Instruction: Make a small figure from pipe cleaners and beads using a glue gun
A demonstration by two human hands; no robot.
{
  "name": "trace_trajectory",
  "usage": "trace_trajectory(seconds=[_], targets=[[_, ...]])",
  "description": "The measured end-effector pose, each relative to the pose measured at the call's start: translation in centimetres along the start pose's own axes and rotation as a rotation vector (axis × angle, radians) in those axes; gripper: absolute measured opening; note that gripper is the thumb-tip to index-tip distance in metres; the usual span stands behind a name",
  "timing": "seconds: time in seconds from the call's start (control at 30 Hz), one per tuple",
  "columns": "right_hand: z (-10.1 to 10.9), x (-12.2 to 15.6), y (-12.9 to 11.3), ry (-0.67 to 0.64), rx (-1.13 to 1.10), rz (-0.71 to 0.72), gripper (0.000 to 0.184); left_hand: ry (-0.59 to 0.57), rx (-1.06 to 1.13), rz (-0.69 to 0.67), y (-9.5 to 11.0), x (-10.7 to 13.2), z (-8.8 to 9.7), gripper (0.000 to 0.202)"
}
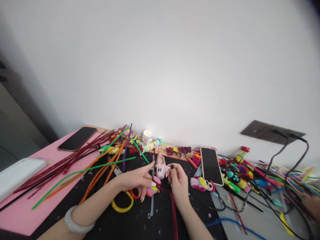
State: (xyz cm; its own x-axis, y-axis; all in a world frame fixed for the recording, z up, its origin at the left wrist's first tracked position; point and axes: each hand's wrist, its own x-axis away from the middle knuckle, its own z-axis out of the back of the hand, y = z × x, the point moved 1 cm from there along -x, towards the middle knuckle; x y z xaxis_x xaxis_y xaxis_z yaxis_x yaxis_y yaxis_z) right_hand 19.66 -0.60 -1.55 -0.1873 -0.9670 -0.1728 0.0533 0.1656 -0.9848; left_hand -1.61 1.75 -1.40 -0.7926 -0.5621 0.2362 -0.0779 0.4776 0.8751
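My left hand (136, 180) and my right hand (178, 182) meet over a black mat (140, 220) near the middle of the desk. Between them sits a small pale pink fuzzy figure (161, 167) made of pipe cleaner. My right hand pinches it with thumb and forefinger. A dark red pipe cleaner (173, 208) runs from the figure down toward me under my right wrist. My left hand's fingers are partly extended, its fingertips touching the red pipe cleaner and a small pink and yellow piece (153, 190). A pale bangle (75, 221) circles my left wrist.
Long orange, green, purple and dark red pipe cleaners (100, 166) fan out at left over a pink board (30, 206). Yellow-handled scissors (122, 203) lie under my left forearm. Two phones (211, 165) (77, 138), small finished figures, a candle (147, 136) and cables crowd the back and right.
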Motion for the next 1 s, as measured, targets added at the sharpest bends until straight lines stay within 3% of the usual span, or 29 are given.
trace_trajectory(seconds=[0.4,0.6,1.0], targets=[[0.1,0.1,0.0,0.000,0.013,0.014,0.039,-0.013,0.023,-0.020,0.7,0.2,-0.2,0.144],[0.4,0.3,-0.5,-0.001,0.041,0.028,0.030,0.041,0.040,-0.081,1.7,0.8,-0.4,0.137],[-0.3,1.0,-0.4,-0.271,-0.044,0.190,0.023,0.298,-0.048,-0.226,1.8,0.1,-0.8,0.110]])
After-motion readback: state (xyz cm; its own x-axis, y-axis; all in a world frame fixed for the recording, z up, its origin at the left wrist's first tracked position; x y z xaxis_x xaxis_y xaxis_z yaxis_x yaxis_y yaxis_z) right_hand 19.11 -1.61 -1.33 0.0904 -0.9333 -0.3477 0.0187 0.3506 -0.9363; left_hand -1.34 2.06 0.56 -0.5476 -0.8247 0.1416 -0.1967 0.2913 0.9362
